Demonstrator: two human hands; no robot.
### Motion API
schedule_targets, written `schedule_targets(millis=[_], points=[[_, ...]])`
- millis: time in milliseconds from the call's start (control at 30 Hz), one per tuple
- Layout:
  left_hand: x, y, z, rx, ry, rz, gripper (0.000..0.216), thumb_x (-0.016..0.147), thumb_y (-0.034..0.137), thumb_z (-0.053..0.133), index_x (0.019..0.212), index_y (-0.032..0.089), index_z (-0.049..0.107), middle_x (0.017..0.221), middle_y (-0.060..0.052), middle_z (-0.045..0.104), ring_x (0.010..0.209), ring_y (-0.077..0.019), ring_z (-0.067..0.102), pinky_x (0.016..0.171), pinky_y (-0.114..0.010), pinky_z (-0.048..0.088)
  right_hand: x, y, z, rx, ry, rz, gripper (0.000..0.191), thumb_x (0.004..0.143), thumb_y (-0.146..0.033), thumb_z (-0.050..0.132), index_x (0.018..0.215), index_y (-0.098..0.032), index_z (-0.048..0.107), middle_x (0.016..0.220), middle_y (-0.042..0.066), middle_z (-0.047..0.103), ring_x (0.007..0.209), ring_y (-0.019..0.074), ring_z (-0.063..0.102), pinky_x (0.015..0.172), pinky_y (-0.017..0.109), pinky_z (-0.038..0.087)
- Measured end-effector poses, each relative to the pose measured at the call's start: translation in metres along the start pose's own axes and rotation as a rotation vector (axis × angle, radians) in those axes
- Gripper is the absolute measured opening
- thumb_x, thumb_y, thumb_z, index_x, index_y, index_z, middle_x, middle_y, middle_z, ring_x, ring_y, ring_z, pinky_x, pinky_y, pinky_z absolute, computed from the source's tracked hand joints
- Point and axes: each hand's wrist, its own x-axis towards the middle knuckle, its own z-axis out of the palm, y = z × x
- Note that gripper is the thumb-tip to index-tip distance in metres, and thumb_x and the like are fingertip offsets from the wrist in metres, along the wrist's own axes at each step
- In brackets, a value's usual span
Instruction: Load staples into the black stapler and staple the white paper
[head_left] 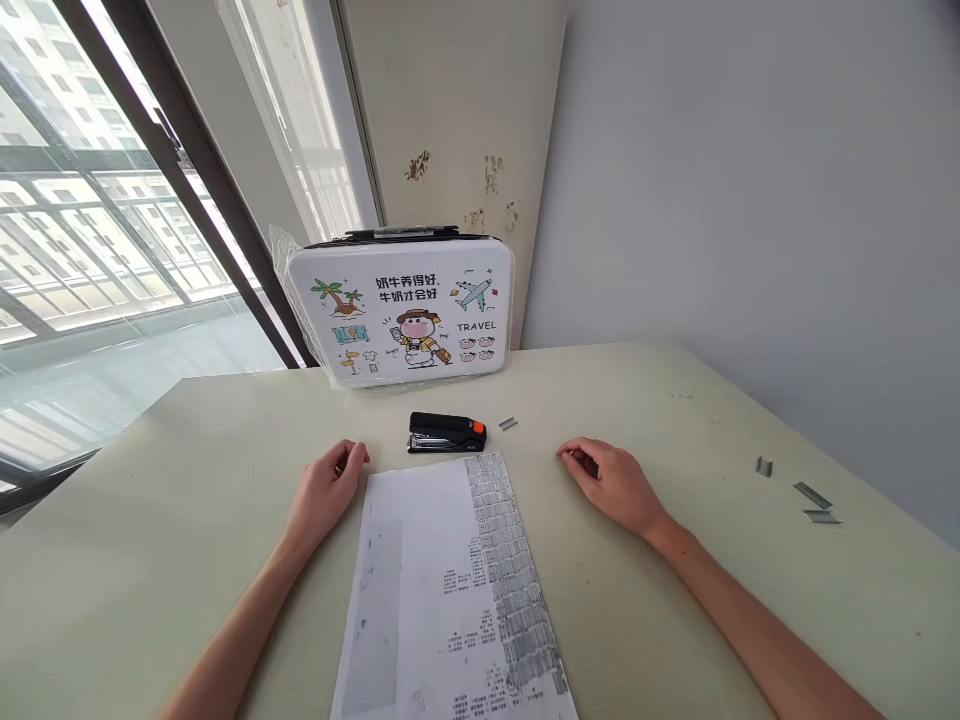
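Paper sheet point(435, 590): lies flat on the table point(615, 640), near end cut off by the bottom of the view. Clock directions are read from its visible centre, 12 o'clock pointing away from the person.

Left hand point(330, 485): at 10 o'clock, just beside the sheet's far corner, fingers loosely curled. Right hand point(611, 480): at 2 o'clock, apart from the sheet, likewise curled, thumb and index tips brought together. Whether either palm encloses anything cannot be told.

Sheet surface: thin, matt white, printed with a grey rectangle and small black text. Dense ridged rows of metal staples point(517, 580) cover the 3 o'clock margin.

Stapler point(448, 433): at 12 o'clock, just beyond the sheet; elongated black body, silvery metal toward 9 o'clock, orange insert toward 3 o'clock. Short staple strip point(508, 423): angular grey metal channel, just beside the stapler's orange end.

Three staple strips point(764, 467): grey metal, between 2 and 3 o'clock, near the table edge.

Hard-shell case point(401, 345): upright at 12 o'clock, beyond the stapler; white rounded rectangle with cartoon prints, black handle point(416, 232) and crinkled clear plastic wrap point(283, 255).
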Motion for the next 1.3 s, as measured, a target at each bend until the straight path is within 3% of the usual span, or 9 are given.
schedule_targets(millis=[567, 667, 733, 833, 933, 1067, 1200, 1300], points=[[0.002, -0.005, 0.000, 0.046, 0.041, 0.050, 0.042, 0.098, 0.055, 0.044, 0.078, 0.022, 0.061, 0.060, 0.003, 0.052, 0.058, -0.0172, 0.048, 0.058, -0.027, 0.039, 0.002, 0.000, 0.000, 0.018, -0.004, -0.008, 0.027, 0.100, -0.041, 0.047, 0.094, -0.028, 0.070, 0.087, 0.001, 0.075, 0.075, 0.0202, 0.066, 0.070, 0.034, 0.049], [0.001, 0.002, 0.000, 0.046, 0.083, 0.090, 0.041, 0.100, 0.055, 0.043, 0.084, 0.023, 0.062, 0.072, 0.000, 0.061, 0.066, -0.0193, 0.054, 0.063, -0.029, 0.043, 0.003, 0.002, 0.001, 0.022, 0.001, -0.008, 0.026, 0.100, -0.040, 0.048, 0.094, -0.028, 0.070, 0.087, 0.001, 0.075, 0.076, 0.0203, 0.066, 0.071, 0.034, 0.049], [0.003, 0.014, 0.002, 0.059, 0.136, 0.199, 0.037, 0.101, 0.054, 0.043, 0.092, 0.023, 0.061, 0.090, -0.004, 0.068, 0.084, -0.0230, 0.060, 0.073, -0.032, 0.048, 0.004, 0.002, 0.001, 0.027, 0.003, -0.011, 0.025, 0.099, -0.039, 0.048, 0.094, -0.028, 0.070, 0.088, 0.001, 0.076, 0.077, 0.0205, 0.067, 0.071, 0.033, 0.049], [0.012, 0.037, 0.006, 0.134, 0.167, 0.474, 0.034, 0.103, 0.052, 0.045, 0.112, 0.023, 0.061, 0.119, -0.011, 0.067, 0.116, -0.0287, 0.058, 0.099, -0.041, 0.047, 0.005, 0.002, 0.001, 0.037, 0.006, -0.013, 0.026, 0.099, -0.039, 0.048, 0.094, -0.028, 0.071, 0.088, 0.002, 0.075, 0.077, 0.0204, 0.066, 0.072, 0.034, 0.048], [0.028, 0.056, 0.013, 0.229, 0.013, 0.627, 0.043, 0.103, 0.056, 0.047, 0.129, 0.023, 0.057, 0.133, -0.012, 0.064, 0.130, -0.0319, 0.053, 0.113, -0.050, 0.037, 0.005, 0.001, 0.000, 0.053, 0.008, -0.011, 0.027, 0.099, -0.040, 0.047, 0.094, -0.027, 0.071, 0.085, 0.002, 0.074, 0.074, 0.0202, 0.064, 0.071, 0.034, 0.047], [0.046, 0.067, 0.020, 0.289, -0.203, 0.631, 0.041, 0.100, 0.058, 0.051, 0.119, 0.025, 0.064, 0.116, -0.009, 0.073, 0.113, -0.0315, 0.064, 0.103, -0.046, 0.045, 0.006, 0.001, -0.001, 0.092, 0.011, -0.009, 0.026, 0.097, -0.040, 0.049, 0.092, -0.027, 0.071, 0.081, 0.002, 0.073, 0.072, 0.0202, 0.062, 0.072, 0.034, 0.046], [0.043, 0.076, 0.020, 0.290, -0.205, 0.585, 0.037, 0.102, 0.055, 0.048, 0.114, 0.023, 0.063, 0.107, -0.007, 0.074, 0.090, -0.0267, 0.068, 0.078, -0.036, 0.050, 0.007, 0.001, -0.003, 0.186, 0.019, 0.021, 0.025, 0.095, -0.041, 0.052, 0.091, -0.027, 0.072, 0.078, 0.001, 0.071, 0.068, 0.0195, 0.059, 0.069, 0.034, 0.046], [0.025, 0.095, 0.019, 0.242, -0.154, 0.573, 0.037, 0.104, 0.055, 0.045, 0.117, 0.023, 0.059, 0.110, -0.007, 0.072, 0.086, -0.0245, 0.068, 0.074, -0.035, 0.049, 0.009, 0.002, -0.005, 0.309, 0.034, 0.078, 0.028, 0.095, -0.046, 0.052, 0.093, -0.026, 0.071, 0.076, 0.001, 0.068, 0.065, 0.0187, 0.056, 0.066, 0.033, 0.046]])
